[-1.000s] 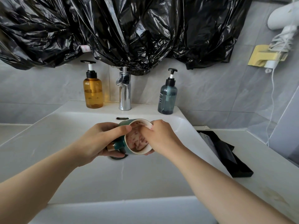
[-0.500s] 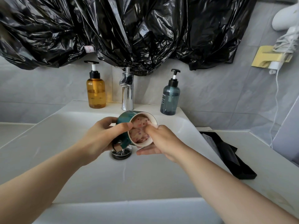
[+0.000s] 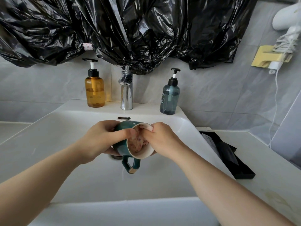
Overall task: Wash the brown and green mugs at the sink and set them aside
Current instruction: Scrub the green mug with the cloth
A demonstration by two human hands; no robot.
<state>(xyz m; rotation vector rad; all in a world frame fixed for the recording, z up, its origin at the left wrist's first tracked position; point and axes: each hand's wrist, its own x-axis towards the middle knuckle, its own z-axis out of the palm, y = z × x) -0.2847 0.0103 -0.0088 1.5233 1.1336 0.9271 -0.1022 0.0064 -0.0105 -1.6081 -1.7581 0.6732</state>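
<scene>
- The green mug (image 3: 138,149) is in the middle of the frame, held over the white sink (image 3: 73,144). It is tipped on its side with its mouth toward the camera and its handle pointing down.
- The left hand (image 3: 101,141) has its grip closed around the outside of the mug, with the thumb lying across the rim.
- The right hand (image 3: 162,141) has its fingers going over the rim and into the mug. They are hidden in there, so I cannot tell if that grip is holding anything.
- The inside of the mug looks pale with pink and brown specks.
- A blue-grey pump bottle (image 3: 169,98) stands on the sink's back ledge, right of the tap (image 3: 126,92). White letters run up its side. Only "POO" can be read, and the smaller lines are too tiny.
- An amber pump bottle (image 3: 94,92) stands left of the tap. No words can be made out on it.
- A small white tag (image 3: 87,46) with red marks hangs on the black plastic bags (image 3: 130,30) at the top. The marks are too small to read.
- The bags cover the wall above and hide the top of the tap.
- The drain (image 3: 114,157) is mostly hidden under the mug.
- A flat black box (image 3: 228,160) lies on the table (image 3: 268,168) at the right, beside the sink. The pale print on it is blurry.
- A white hair dryer (image 3: 286,17) in the upper right is cut off by the edge.
</scene>
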